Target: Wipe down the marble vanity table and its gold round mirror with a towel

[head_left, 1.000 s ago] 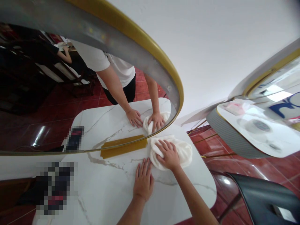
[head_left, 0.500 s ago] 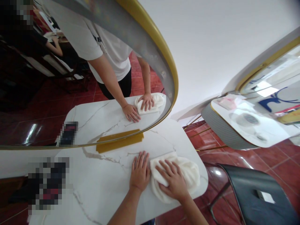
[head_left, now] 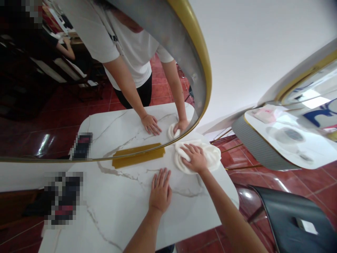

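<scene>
Pressing a white cloth onto a marbled tabletop with the right hand.
Lying bunched at the table's far right – just right of a gold strip – under spread fingers; cannot tell if pinched. Resting the left hand flat on the tabletop, gripping nothing.

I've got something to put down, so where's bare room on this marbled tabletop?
Tabletop is bare between the left hand and the pixelated item, and between the forearms, in front of the white cloth. It's crowded at the back right, with the right hand on that cloth near the mirror.
</scene>
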`<state>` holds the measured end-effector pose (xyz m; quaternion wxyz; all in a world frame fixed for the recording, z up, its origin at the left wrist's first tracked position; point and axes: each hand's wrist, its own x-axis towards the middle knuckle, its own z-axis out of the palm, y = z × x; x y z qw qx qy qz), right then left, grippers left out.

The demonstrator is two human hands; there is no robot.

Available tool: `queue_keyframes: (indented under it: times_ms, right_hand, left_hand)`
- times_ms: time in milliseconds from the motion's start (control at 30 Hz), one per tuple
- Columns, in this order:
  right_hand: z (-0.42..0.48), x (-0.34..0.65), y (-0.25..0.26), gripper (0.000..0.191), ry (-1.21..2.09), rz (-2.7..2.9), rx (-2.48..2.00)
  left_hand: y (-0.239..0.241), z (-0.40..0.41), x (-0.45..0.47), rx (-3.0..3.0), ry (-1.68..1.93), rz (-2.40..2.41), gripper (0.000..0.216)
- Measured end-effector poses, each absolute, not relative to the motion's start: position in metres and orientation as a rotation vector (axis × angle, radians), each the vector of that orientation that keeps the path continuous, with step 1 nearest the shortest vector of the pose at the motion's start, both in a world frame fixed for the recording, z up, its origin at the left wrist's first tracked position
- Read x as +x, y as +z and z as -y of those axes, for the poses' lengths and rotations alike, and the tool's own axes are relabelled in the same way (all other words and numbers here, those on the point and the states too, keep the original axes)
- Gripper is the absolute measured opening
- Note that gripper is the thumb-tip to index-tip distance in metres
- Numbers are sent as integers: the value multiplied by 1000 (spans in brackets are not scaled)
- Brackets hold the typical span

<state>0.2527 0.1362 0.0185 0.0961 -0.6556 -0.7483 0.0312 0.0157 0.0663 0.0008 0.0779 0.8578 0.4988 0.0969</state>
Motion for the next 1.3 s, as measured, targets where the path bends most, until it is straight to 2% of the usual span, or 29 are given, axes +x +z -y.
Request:
queue_keyframes:
  times_ms: [233,433,567,800,933,1300]
  right_hand:
    - [-167,261,19,50,39,2141,-1990]
    - [-153,260,22,47,27,2122,-2001]
    - [-109,258,24,48,33,2121,-2021]
    - [19,249,20,55,79,2166,-2050]
    - [51,247,18,58,63,2131,-2094]
    - [-49,275,20,48,-36,2025,-2126]
  left_hand:
    - [-1,-66,15,2541,277,-1491,63]
    - [0,-66,15,2560,299,-1479,65]
    - [0,-66,15,2580,296,-1492,65]
    - [1,-66,16,2558,302,-1478,61]
    - [2,-65,16,2574,298,-1494,62]
    - [3,-65,17,2538,293,-1493,62]
